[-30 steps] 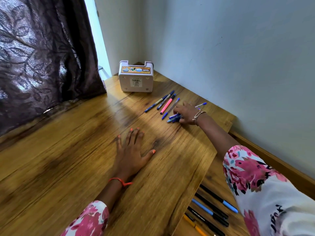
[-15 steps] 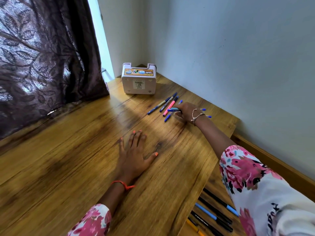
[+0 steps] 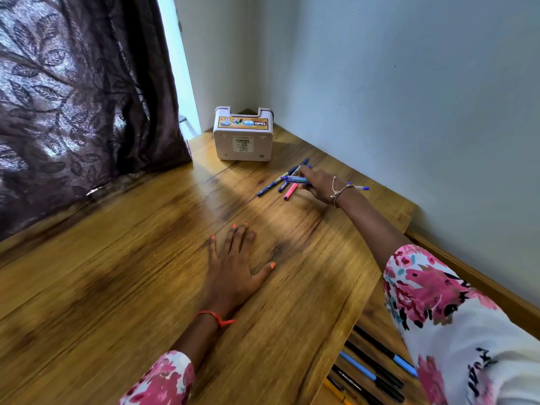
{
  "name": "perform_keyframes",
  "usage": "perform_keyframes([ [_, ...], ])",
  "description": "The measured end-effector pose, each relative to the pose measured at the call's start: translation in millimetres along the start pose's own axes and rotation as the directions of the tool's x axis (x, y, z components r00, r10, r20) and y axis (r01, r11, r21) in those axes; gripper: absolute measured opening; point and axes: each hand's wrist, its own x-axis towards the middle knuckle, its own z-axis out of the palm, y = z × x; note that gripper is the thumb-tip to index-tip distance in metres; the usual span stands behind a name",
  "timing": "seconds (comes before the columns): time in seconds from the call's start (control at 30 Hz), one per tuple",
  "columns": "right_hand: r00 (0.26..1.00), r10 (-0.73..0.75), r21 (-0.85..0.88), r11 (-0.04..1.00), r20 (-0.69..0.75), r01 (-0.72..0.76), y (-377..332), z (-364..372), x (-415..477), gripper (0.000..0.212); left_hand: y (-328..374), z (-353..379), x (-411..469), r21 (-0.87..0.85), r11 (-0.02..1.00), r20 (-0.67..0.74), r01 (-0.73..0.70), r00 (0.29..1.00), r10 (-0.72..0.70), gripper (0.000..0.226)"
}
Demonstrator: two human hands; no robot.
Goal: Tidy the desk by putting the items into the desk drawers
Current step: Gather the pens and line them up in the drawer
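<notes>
My right hand (image 3: 320,185) reaches to the far right of the wooden desk (image 3: 117,287) and grips a bunch of blue pens (image 3: 295,179), whose ends stick out on both sides of the hand. Under and beside it lie several more pens on the desk, among them a pink pen (image 3: 290,192) and a blue pen (image 3: 270,187). My left hand (image 3: 233,267) rests flat on the desk, fingers spread, holding nothing. At the lower right an open drawer (image 3: 377,314) holds several black and blue markers (image 3: 371,372).
A white plastic box (image 3: 243,138) with an orange label stands at the desk's far corner by the wall. A dark patterned curtain (image 3: 73,97) hangs along the left. The desk's right edge ends above the drawer.
My right hand has gathered the blue pens off the desk and moved farther away, over the remaining pens. My left hand has stayed flat in place.
</notes>
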Motion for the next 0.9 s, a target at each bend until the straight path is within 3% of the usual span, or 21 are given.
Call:
perform_keyframes([
  [0.17,0.996,0.043,0.002,0.999,-0.078,-0.043,-6.6,-1.0,9.3,0.045,-0.3,-0.3,0.3,-0.003,1.0,0.003,0.002,1.0,-0.002,0.078],
  [0.33,0.997,0.053,-0.099,0.994,0.049,-0.048,-13.0,-1.7,17.3,0.036,0.1,-0.7,-0.3,-0.004,1.0,0.009,0.0,1.0,0.0,0.078],
  [0.47,0.994,0.006,0.038,0.999,0.113,-0.01,-12.2,-7.2,18.5,0.035,-0.3,-0.4,0.0,-0.004,1.0,0.01,0.003,1.0,-0.003,0.078],
  [0.63,1.0,-0.007,0.16,0.987,-0.003,0.008,-9.4,-8.8,19.3,0.015,-0.3,0.0,0.2,-0.006,1.0,0.01,0.0,1.0,0.0,0.079],
  [0.77,0.993,-0.099,0.162,0.981,-0.058,0.107,-14.6,-11.0,30.6,0.019,-0.6,0.4,0.3,-0.011,1.0,0.006,0.001,1.0,-0.001,0.078],
  [0.9,0.992,-0.118,0.091,0.989,0.037,0.114,-25.2,-13.6,40.9,0.038,-1.0,0.6,-0.2,-0.01,1.0,0.006,0.001,1.0,-0.001,0.077],
])
